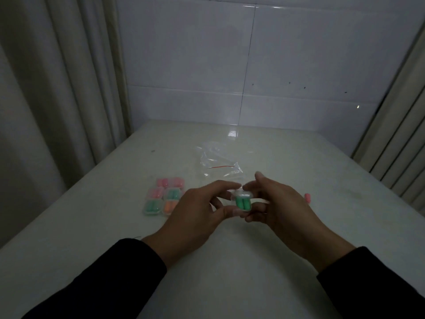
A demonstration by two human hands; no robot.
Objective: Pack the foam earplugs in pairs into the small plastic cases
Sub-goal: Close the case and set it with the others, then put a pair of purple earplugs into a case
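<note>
Fingers of the left hand point(195, 210) pinch one side of a small clear case point(241, 200), held just above the white table point(253, 261); fingers of the right hand point(280, 203) pinch the other side. Two green earplugs point(240, 203) lie side by side inside. This looks like the closing step; next the lid probably needs pressing shut. At far left sit filled cases point(164, 196); at far right, a loose pink earplug point(307, 197).
</note>
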